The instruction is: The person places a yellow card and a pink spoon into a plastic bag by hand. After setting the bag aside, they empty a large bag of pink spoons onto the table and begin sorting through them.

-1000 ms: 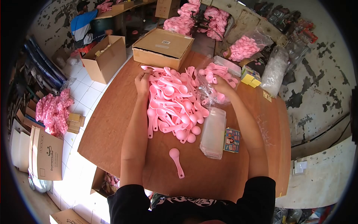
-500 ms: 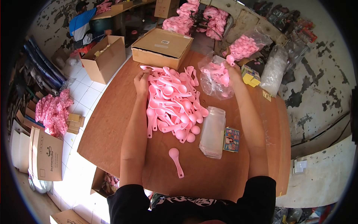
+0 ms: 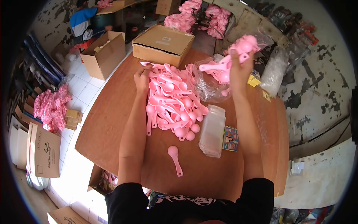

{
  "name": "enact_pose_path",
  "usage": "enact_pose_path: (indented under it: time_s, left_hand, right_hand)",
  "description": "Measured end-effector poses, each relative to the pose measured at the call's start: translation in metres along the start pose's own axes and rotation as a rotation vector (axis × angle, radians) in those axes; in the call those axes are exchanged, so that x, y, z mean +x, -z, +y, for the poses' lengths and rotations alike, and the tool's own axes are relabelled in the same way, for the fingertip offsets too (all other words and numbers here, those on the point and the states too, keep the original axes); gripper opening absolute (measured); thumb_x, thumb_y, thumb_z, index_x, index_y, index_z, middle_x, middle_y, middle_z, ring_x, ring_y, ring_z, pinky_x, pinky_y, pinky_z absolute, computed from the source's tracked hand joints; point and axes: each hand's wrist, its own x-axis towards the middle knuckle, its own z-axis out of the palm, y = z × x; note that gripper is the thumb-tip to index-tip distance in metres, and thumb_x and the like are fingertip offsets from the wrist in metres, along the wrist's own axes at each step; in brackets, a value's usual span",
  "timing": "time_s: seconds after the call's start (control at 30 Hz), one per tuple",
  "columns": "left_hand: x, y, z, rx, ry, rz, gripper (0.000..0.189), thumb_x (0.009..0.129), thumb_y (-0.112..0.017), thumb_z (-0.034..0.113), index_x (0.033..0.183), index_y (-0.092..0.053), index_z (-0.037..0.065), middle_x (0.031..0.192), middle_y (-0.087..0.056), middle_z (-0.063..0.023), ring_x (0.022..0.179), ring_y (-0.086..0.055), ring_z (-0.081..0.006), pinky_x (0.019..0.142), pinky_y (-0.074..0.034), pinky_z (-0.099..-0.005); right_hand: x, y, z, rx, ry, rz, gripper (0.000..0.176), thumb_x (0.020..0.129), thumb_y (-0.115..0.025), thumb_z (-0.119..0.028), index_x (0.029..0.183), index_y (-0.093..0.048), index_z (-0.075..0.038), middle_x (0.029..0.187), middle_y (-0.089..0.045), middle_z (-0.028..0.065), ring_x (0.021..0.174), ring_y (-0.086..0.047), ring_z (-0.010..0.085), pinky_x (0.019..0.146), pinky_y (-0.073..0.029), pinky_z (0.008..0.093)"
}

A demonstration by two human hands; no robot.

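A heap of pink measuring spoons (image 3: 169, 97) covers the middle of the brown table. At its upper left edge, my left hand (image 3: 142, 77) is closed with its fingertips on the handle of one pink spoon. My right hand (image 3: 240, 69) grips a bunch of pink spoons (image 3: 218, 67), raised over a crumpled clear plastic bag (image 3: 209, 89). Part of the bunch is hidden behind my fingers. One single pink spoon (image 3: 173, 155) lies apart, nearer to me. A stack of flat clear plastic sleeves (image 3: 212, 130) lies right of the heap, beside a small printed box (image 3: 230, 139).
A closed cardboard box (image 3: 160, 41) stands behind the heap. Yellow small boxes (image 3: 254, 79) and a roll of clear plastic (image 3: 274, 71) sit at the far right. An open carton (image 3: 100, 59) is on the floor; a person in blue (image 3: 81, 22) sits beyond it.
My right hand has lifted a bunch of pink spoons from around the clear bag, where it was reaching before. My left hand stays at the heap's edge.
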Motion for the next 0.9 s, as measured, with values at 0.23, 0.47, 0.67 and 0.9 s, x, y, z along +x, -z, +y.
enact_pose_path:
  time_s: [0.23, 0.47, 0.67, 0.9]
  left_hand:
    - [0.003, 0.002, -0.004, -0.035, -0.005, -0.016, 0.021, 0.087, -0.055, 0.008, 0.098, -0.067, -0.006, 0.095, -0.068, -0.0119, 0.085, -0.062, -0.0182, 0.078, -0.049, -0.0272]
    - [0.000, 0.001, 0.000, -0.021, 0.000, -0.008, 0.021, 0.087, -0.055, 0.008, 0.098, -0.067, -0.006, 0.094, -0.068, -0.0124, 0.086, -0.063, -0.0180, 0.078, -0.049, -0.0275]
    - [0.003, 0.003, -0.005, 0.016, -0.034, -0.028, 0.022, 0.087, -0.055, 0.008, 0.098, -0.067, -0.006, 0.094, -0.068, -0.0119, 0.086, -0.062, -0.0177, 0.079, -0.048, -0.0272]
    - [-0.001, 0.000, 0.002, 0.010, -0.016, -0.008, 0.021, 0.088, -0.055, 0.008, 0.098, -0.067, -0.005, 0.095, -0.068, -0.0120, 0.087, -0.062, -0.0173, 0.078, -0.049, -0.0271]
  right_hand:
    - [-0.090, -0.064, 0.012, 0.221, -0.253, -0.644, 0.038, 0.091, -0.062, -0.016, 0.122, -0.049, 0.001, 0.106, -0.062, 0.0097, 0.095, -0.060, 0.0169, 0.083, -0.048, 0.0324]
    - [-0.092, -0.073, 0.021, 0.072, -0.419, -0.852, 0.033, 0.095, -0.058, -0.026, 0.113, -0.059, 0.001, 0.095, -0.061, 0.0012, 0.089, -0.054, 0.0108, 0.080, -0.044, 0.0280]
    - [-0.076, -0.075, 0.012, -0.131, -0.400, -1.082, 0.032, 0.092, -0.061, -0.024, 0.111, -0.062, 0.002, 0.096, -0.064, 0.0089, 0.089, -0.057, 0.0126, 0.081, -0.046, 0.0282]
    - [-0.088, -0.086, 0.017, -0.195, -0.164, -1.047, 0.030, 0.085, -0.067, -0.015, 0.110, -0.064, 0.001, 0.083, -0.069, 0.0127, 0.071, -0.064, 0.0192, 0.069, -0.050, 0.0333]
